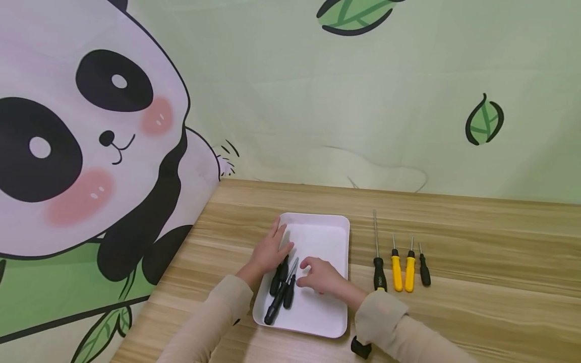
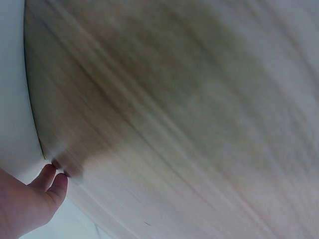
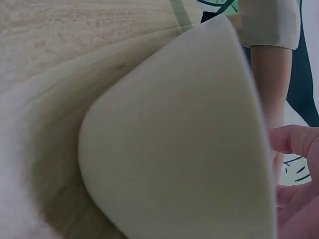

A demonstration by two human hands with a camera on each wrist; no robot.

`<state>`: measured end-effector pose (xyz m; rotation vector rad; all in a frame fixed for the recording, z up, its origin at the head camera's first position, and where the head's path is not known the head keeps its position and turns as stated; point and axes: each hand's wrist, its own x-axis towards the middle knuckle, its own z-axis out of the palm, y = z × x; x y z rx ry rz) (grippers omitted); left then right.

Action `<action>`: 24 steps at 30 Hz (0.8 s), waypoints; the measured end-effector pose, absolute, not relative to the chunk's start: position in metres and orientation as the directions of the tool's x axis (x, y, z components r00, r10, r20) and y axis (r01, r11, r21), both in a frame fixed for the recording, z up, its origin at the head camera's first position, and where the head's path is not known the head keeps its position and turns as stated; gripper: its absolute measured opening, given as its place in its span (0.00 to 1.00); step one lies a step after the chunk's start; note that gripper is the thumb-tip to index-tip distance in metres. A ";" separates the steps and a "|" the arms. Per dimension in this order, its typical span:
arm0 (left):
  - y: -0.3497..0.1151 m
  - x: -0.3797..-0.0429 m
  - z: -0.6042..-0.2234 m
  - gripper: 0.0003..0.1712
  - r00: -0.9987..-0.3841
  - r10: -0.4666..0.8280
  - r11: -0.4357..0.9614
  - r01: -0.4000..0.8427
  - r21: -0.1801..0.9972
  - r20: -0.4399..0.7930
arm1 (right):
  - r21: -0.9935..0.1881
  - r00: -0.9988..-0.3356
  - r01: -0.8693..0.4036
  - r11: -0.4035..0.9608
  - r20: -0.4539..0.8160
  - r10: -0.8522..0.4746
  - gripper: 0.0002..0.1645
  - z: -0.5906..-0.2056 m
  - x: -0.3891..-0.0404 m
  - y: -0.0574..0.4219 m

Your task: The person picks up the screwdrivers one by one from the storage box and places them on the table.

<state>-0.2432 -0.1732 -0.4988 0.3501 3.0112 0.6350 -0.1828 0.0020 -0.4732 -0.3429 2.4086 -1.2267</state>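
Observation:
A white tray point(image 1: 317, 237) lies on the wooden table with several black-handled screwdrivers point(image 1: 279, 297) bunched along its left side, their shafts pointing away from me. My left hand point(image 1: 268, 252) reaches over the left rim, its fingers extended, with the thumb just beyond the screwdriver tips. Over the middle of the tray is my right hand point(image 1: 323, 277), its fingers loosely bent toward the screwdrivers and nothing in them. The left wrist view catches fingertips of the left hand point(image 2: 35, 204) beside the white tray wall point(image 2: 12, 89). In the right wrist view, the tray's outer side point(image 3: 174, 134) fills the centre.
To the right of the tray stand in a row a long black screwdriver point(image 1: 379, 272), two yellow-handled screwdrivers point(image 1: 397, 272) and a short black one point(image 1: 424, 272). A black object point(image 1: 360, 348) shows beside the right sleeve. Behind the table point(image 1: 499, 252) hangs a panda-printed backdrop point(image 1: 290, 91).

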 end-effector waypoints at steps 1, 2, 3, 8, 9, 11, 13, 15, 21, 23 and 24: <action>-0.173 -0.243 -0.499 0.35 -0.973 0.232 0.889 0.216 0.404 0.010 | -0.806 -0.886 -0.037 0.591 -0.247 -0.392 0.24 -0.474 -0.183 0.001; -0.173 -0.243 -0.499 0.34 -0.972 0.235 0.887 0.220 0.406 0.015 | -0.798 -0.889 -0.045 0.601 -0.243 -0.389 0.24 -0.474 -0.183 0.000; -0.173 -0.243 -0.499 0.34 -0.971 0.237 0.885 0.224 0.409 0.019 | -0.791 -0.891 -0.053 0.610 -0.238 -0.386 0.24 -0.475 -0.183 -0.001; -0.174 -0.243 -0.500 0.35 -0.972 0.237 0.881 0.220 0.419 0.014 | -0.768 -0.899 -0.082 0.635 -0.218 -0.379 0.25 -0.478 -0.184 -0.006; -0.174 -0.243 -0.500 0.35 -0.971 0.237 0.880 0.222 0.419 0.015 | -0.766 -0.900 -0.085 0.637 -0.215 -0.379 0.25 -0.478 -0.184 -0.007; -0.174 -0.243 -0.500 0.35 -0.971 0.237 0.879 0.222 0.423 0.017 | -0.760 -0.903 -0.095 0.643 -0.207 -0.377 0.25 -0.478 -0.183 -0.009; -0.174 -0.243 -0.501 0.35 -0.971 0.239 0.877 0.227 0.425 0.026 | -0.750 -0.906 -0.110 0.652 -0.194 -0.376 0.24 -0.478 -0.183 -0.011; -0.174 -0.243 -0.501 0.35 -0.970 0.241 0.875 0.232 0.425 0.033 | -0.738 -0.910 -0.128 0.663 -0.178 -0.374 0.23 -0.478 -0.182 -0.013; -0.174 -0.242 -0.500 0.34 -0.968 0.247 0.871 0.243 0.426 0.047 | -0.710 -0.921 -0.137 0.691 -0.166 -0.353 0.21 -0.478 -0.181 -0.018; -0.174 -0.242 -0.500 0.34 -0.968 0.248 0.871 0.245 0.425 0.049 | -0.704 -0.924 -0.134 0.698 -0.165 -0.344 0.20 -0.478 -0.181 -0.019; -0.174 -0.242 -0.500 0.34 -0.968 0.246 0.872 0.243 0.425 0.049 | -0.702 -0.926 -0.129 0.700 -0.167 -0.339 0.20 -0.479 -0.181 -0.020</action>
